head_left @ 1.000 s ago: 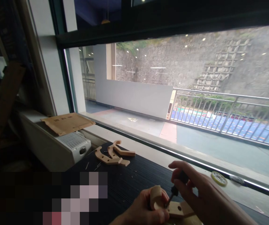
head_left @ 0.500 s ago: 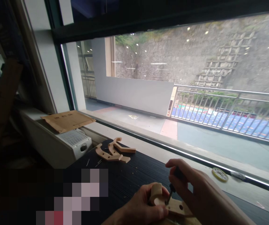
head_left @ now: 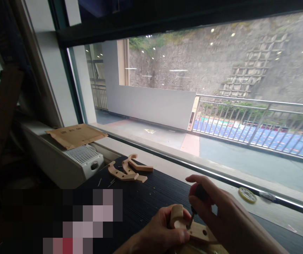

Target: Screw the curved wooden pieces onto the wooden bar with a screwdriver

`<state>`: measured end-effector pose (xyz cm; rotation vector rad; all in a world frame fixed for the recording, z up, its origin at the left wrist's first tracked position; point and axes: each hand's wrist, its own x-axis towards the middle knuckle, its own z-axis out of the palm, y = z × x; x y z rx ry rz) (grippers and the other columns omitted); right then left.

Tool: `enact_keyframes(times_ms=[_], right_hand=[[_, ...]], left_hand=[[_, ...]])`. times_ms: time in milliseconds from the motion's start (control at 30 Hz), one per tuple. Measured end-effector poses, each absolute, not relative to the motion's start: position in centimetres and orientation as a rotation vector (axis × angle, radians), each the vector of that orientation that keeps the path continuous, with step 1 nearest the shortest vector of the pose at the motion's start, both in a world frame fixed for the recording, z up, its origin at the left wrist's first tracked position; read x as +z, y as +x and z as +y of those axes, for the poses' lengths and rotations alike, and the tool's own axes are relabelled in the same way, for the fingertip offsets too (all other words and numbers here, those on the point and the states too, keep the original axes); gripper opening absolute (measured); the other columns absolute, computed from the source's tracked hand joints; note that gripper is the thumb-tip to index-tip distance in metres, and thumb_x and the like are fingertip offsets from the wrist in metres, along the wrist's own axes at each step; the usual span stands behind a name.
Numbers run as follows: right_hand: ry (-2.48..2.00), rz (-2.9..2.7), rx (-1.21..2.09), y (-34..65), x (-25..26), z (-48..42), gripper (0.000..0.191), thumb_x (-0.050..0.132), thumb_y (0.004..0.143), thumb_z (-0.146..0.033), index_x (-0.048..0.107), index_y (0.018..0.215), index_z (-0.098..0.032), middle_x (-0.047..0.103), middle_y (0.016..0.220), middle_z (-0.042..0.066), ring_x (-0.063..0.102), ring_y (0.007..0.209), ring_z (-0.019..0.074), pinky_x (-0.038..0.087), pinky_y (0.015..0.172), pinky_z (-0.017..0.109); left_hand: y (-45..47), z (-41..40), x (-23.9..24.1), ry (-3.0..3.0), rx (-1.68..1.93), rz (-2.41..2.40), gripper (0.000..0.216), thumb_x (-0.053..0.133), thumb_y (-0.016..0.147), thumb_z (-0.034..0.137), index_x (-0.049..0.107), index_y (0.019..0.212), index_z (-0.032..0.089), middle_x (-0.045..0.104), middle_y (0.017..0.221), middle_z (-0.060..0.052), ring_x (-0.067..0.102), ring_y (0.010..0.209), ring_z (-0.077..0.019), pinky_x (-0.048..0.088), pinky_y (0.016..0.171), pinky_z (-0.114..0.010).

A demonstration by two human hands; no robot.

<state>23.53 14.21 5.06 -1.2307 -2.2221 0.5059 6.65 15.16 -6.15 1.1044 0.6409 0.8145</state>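
Low in the view, my left hand point(head_left: 164, 229) grips a pale wooden hook point(head_left: 200, 233) by its curved end, thumb pressed along the near side. The hook has drilled holes and a rounded, upturned tip. My right hand point(head_left: 217, 208) is closed around the dark handle of a screwdriver point(head_left: 199, 194). Its thin shaft slants down, and the tip meets the wood at a hole beside my left thumb. Whether a screw sits in that hole, I cannot tell. The hook's far end is partly hidden behind my right wrist.
Several similar wooden hooks point(head_left: 126, 171) lie piled on the dark table point(head_left: 138, 197), with thin screws point(head_left: 111, 183) beside them. A yellow-rimmed tape roll point(head_left: 247, 195) rests on the sill by the window. A brown envelope point(head_left: 76, 135) lies on a white heater point(head_left: 84, 160) at left.
Slight shift of my right hand and its fingers around the screwdriver handle. The hook stays in my left hand, and the screwdriver tip remains at the same hole.
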Motion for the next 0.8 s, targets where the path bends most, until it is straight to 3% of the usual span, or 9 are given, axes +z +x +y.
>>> enact_keyframes(times_ms=[200,533,700,800], right_hand=[[-1.260,-2.206,0.525,24.3,5.1,14.2,0.021,0.041,0.092,-0.033,0.055,0.107,-0.027,0.067,0.088,0.003,0.063,0.076,0.0160,0.049,0.065,0.026],[-1.244,-2.155,0.498,23.8,4.8,14.6,0.024,0.043,0.091,-0.031,0.054,0.111,-0.023,0.067,0.080,0.001,0.062,0.067,0.0145,0.049,0.058,0.024],[-1.179,-2.183,0.429,24.0,5.2,14.1,0.027,0.047,0.089,-0.025,0.057,0.114,-0.026,0.066,0.102,0.004,0.064,0.080,0.0150,0.051,0.066,0.023],[-1.166,-2.187,0.401,24.3,5.4,14.0,0.024,0.045,0.090,-0.025,0.060,0.109,-0.025,0.064,0.103,0.005,0.063,0.086,0.0161,0.052,0.070,0.024]], left_hand=[[6.7,15.1,-6.1,1.087,0.844,0.602,0.033,0.071,0.066,0.025,0.059,0.095,0.015,0.048,0.073,0.003,0.038,0.063,-0.0083,0.031,0.063,-0.023],[7.0,15.0,-5.5,1.044,0.889,0.477,0.021,0.069,0.067,0.016,0.060,0.086,0.013,0.048,0.072,0.004,0.039,0.063,-0.0069,0.031,0.063,-0.020],[7.0,15.0,-5.3,1.037,0.889,0.497,0.019,0.071,0.065,0.015,0.060,0.081,0.013,0.050,0.075,0.002,0.040,0.065,-0.0076,0.031,0.063,-0.021],[7.1,14.9,-5.2,1.048,0.904,0.491,0.019,0.071,0.065,0.015,0.060,0.080,0.013,0.051,0.077,0.002,0.041,0.067,-0.0081,0.032,0.065,-0.021]])
